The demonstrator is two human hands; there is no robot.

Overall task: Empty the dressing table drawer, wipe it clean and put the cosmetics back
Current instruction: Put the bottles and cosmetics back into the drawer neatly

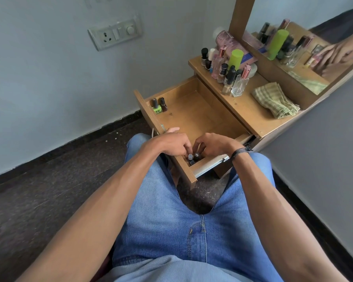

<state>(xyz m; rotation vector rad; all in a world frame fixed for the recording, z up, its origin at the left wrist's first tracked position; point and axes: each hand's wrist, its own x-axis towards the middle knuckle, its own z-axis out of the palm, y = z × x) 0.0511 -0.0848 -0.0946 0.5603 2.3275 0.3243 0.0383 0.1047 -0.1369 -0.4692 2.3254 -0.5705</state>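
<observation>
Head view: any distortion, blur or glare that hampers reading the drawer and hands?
Head view: wide-angle bend tilts the dressing table; light soft and even, no glare; drawer floor sharp; mirror reflection slightly blurred; fingers of the left hand and right hand curl onto the small bottles, shading them.

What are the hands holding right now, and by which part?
The left hand pinches the grey-capped bottle and the right hand the black-capped bottle, each by its cap, in the near corner of the drawer.

Wooden dressing-table top (251, 112), right of centre: cluster of small cosmetic bottles (225, 74) at upper-left end, lime-green cylindrical container (235, 58) among them; folded green-checked cloth (275, 100) lower right, beside mirror frame (281, 78).
</observation>
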